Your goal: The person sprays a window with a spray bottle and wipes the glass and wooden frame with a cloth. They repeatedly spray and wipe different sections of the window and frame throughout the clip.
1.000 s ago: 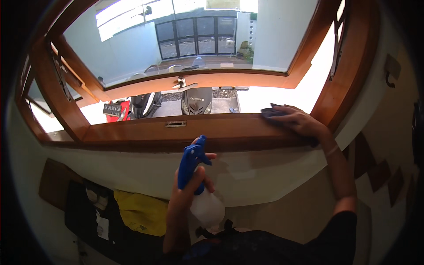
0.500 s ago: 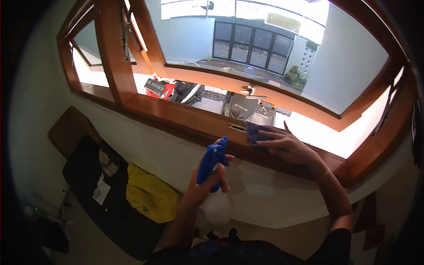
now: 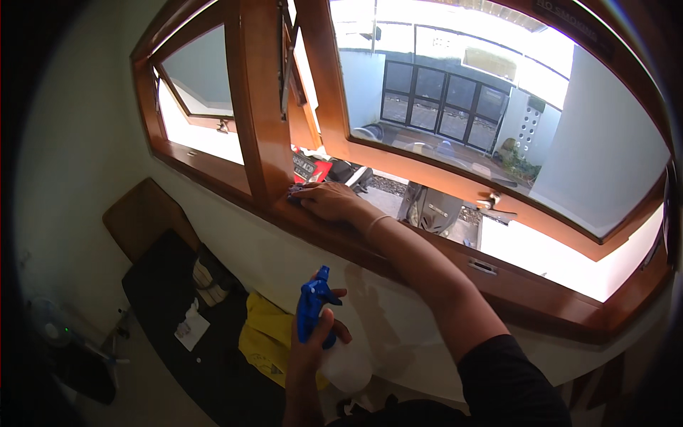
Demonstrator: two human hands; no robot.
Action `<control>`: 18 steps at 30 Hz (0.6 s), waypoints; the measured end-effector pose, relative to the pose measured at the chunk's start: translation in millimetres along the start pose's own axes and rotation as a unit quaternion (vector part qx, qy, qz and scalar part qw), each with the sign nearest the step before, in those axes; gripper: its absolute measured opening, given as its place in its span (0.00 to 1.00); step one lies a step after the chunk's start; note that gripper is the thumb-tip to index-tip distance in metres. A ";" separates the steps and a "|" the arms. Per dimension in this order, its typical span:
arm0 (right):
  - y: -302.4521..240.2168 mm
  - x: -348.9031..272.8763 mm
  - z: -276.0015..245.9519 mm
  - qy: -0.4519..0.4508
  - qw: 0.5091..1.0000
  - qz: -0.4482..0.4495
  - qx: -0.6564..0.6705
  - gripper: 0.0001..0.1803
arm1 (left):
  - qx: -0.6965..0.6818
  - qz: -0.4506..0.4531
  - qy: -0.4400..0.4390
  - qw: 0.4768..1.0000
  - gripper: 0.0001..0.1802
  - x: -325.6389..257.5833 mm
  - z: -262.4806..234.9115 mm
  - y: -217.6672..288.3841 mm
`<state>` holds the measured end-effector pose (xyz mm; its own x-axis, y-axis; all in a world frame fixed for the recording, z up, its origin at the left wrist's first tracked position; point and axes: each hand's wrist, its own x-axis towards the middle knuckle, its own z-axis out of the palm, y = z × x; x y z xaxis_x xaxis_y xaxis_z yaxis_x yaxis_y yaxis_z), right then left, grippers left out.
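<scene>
My left hand [image 3: 313,334] is wrapped round the neck of a spray bottle [image 3: 347,368], which has a blue trigger head and a whitish body. It hangs in front of the wall, below the window. Stretched across to the left, my right hand [image 3: 329,201] presses a dark bluish cloth [image 3: 294,193] onto the wooden window sill [image 3: 398,252]. The cloth lies in the corner where the sill meets the upright post [image 3: 262,107]; most of it is hidden under my fingers.
A large window sash [image 3: 455,160] is tilted outward above the sill, and a smaller sash [image 3: 196,78] stands open at left. A metal latch plate [image 3: 483,267] is set in the sill. Below lie a yellow cloth [image 3: 267,334] and a dark bench [image 3: 178,299]. Motorbikes [image 3: 430,206] stand outside.
My right hand has slid the cloth leftward along the sill, from beside the latch plate to the post. The view has shifted right. My left hand still grips the spray bottle.
</scene>
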<state>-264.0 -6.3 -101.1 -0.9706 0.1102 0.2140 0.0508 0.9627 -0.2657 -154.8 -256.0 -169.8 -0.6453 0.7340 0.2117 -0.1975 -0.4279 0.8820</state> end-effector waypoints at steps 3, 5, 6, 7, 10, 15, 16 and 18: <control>-1.1 28.1 7.5 -0.003 0.999 0.038 0.016 0.19 | 0.009 0.007 0.009 1.000 0.37 1.6 -12.7 4.4; -0.5 32.9 6.9 0.015 0.999 0.032 -0.001 0.19 | 0.005 0.014 0.009 1.000 0.37 4.8 -16.7 6.5; -0.4 28.5 6.9 0.021 0.999 0.031 -0.010 0.18 | 0.004 0.011 0.008 1.000 0.36 4.5 -16.2 7.3; 0.2 20.4 7.5 0.019 0.999 0.030 -0.012 0.18 | 0.003 0.008 0.007 1.000 0.36 4.5 -15.3 9.2; 0.7 -6.9 2.8 0.032 0.999 -0.010 -0.008 0.19 | 0.001 0.003 0.005 1.000 0.36 8.1 -13.2 13.5; -13.5 -93.6 -14.8 0.040 0.994 -0.094 -0.034 0.18 | -0.004 0.024 -0.014 1.000 0.35 14.8 -14.1 19.6; -16.6 -111.0 -21.5 0.030 0.995 -0.091 -0.041 0.18 | -0.008 0.025 -0.021 0.999 0.35 17.4 -13.4 22.8; -24.3 -132.4 -25.5 0.012 0.990 -0.108 -0.089 0.19 | -0.008 0.037 -0.019 0.999 0.35 14.8 -17.4 27.4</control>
<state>-130.7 -38.0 -99.0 -0.9575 -0.0994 0.2707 -0.1146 0.9926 -0.0409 -182.6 -266.0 -149.9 -0.6298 0.7196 0.2923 -0.1617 -0.4896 0.8568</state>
